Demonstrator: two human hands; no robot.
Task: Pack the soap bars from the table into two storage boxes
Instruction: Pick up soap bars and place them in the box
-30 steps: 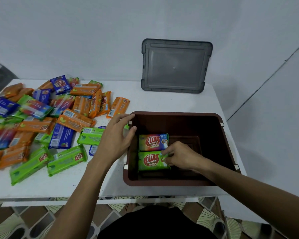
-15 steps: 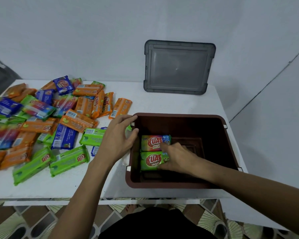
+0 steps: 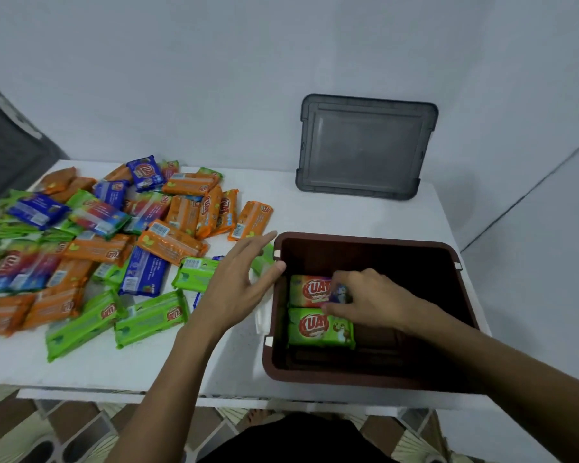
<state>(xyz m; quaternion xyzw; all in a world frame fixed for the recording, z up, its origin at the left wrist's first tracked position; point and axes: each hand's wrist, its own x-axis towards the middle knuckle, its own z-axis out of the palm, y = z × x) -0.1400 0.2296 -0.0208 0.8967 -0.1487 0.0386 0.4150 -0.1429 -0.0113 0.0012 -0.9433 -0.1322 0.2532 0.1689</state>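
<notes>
A brown storage box stands at the table's near right. Two wrapped soap bars lie side by side at the left of its floor: a green one nearer me and an orange-green one behind it. My right hand is inside the box, fingers and thumb pinching the right end of the orange-green bar. Flat on the table lies my left hand, straight-fingered, its thumb touching the box's left rim. A heap of orange, green and blue soap bars covers the table's left half.
A grey lid leans upright against the wall behind the box. A dark grey object stands at the far left edge. The white table ends just right of the box. Tiled floor shows below the front edge.
My right hand has shifted from the green bar back to the orange-green bar behind it. My left hand has stayed beside the box's rim.
</notes>
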